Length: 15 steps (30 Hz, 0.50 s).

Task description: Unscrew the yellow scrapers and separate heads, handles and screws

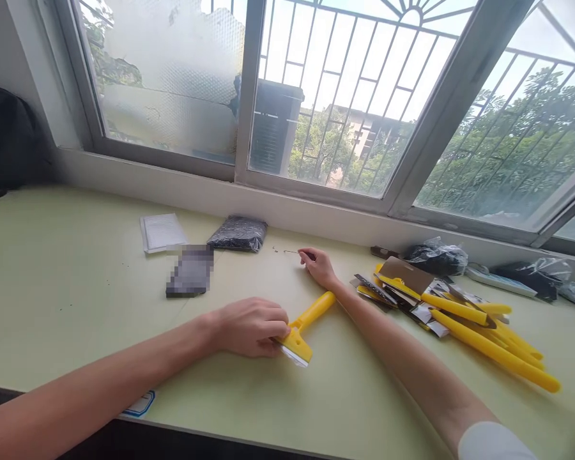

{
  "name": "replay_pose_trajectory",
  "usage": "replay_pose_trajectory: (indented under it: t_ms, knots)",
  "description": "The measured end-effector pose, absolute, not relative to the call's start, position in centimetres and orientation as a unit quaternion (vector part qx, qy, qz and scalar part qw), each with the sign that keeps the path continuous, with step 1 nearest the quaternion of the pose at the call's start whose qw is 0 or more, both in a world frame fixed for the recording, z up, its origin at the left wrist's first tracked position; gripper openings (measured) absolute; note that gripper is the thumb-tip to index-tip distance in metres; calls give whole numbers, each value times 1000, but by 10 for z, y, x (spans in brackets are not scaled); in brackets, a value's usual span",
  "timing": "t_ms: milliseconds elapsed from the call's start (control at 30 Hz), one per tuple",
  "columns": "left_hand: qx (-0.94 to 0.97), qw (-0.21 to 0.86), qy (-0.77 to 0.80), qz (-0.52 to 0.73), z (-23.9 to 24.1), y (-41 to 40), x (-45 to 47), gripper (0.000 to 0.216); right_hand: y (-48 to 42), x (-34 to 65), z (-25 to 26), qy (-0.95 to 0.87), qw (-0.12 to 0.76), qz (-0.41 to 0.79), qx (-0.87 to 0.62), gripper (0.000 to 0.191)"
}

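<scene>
My left hand is closed on one corner of the head of a yellow scraper. The scraper's metal blade edge, with something clear on it, faces the front of the table, and its handle slants away toward my right forearm. Farther back, my right hand rests near the tabletop, fingers pinched on a thin metal rod with a bent tip. Its exact kind is too small to tell. Just left of that tip lie a few tiny dark bits.
On the right lies a pile of yellow scrapers with cardboard sleeves. Behind it are plastic-wrapped dark bundles and a white power strip. A black wrapped packet, a white packet and a blurred dark object lie back left, below the window.
</scene>
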<state>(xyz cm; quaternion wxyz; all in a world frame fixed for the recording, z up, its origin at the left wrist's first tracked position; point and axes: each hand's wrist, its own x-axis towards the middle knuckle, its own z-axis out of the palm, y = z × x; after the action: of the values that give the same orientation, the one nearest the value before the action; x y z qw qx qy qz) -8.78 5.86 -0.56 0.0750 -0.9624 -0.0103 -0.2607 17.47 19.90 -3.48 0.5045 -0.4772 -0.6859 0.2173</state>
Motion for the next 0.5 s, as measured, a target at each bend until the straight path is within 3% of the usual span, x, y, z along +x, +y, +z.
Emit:
replay_pose_trajectory:
  t_ms: [267,500]
  knots:
    - [-964,113,-15,-239,-2,55,-90,8,164,177,-7,-663,543,240,-456,45]
    - [-968,57,-36,-244,-6,57,-86,11,30,207,35,-665,533,308,-423,29]
